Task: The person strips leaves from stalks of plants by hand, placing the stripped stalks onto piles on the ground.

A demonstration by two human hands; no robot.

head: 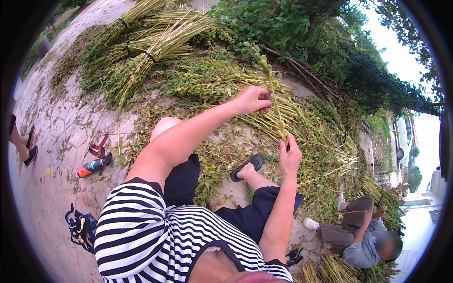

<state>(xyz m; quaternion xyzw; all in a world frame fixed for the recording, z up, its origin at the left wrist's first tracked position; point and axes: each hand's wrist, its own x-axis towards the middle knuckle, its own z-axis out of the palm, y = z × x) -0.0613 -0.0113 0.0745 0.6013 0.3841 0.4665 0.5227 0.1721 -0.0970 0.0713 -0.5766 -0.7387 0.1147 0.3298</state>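
A sesame stalk (275, 92) with green and yellowing pods slants upward before me. Its lower end is pinched between the thumb and fingers of my right hand (291, 154). My left hand (253, 100) is beside the middle of the stalk with its fingers curled; whether they grip the stalk or a leaf is unclear. Beneath both hands, cut sesame stalks (226, 83) lie in a loose heap, pods towards the left and bare stems towards the right. Fallen leaves (216, 152) cover the ground around my feet.
Tied sesame bundles (141, 53) lie at upper left. A bottle (92, 167) and dark straps (81, 228) lie on the paving at left. Another person (364, 233) sits at lower right holding a stalk. Someone's feet (30, 150) show at far left. Branches (304, 70) border shrubs behind.
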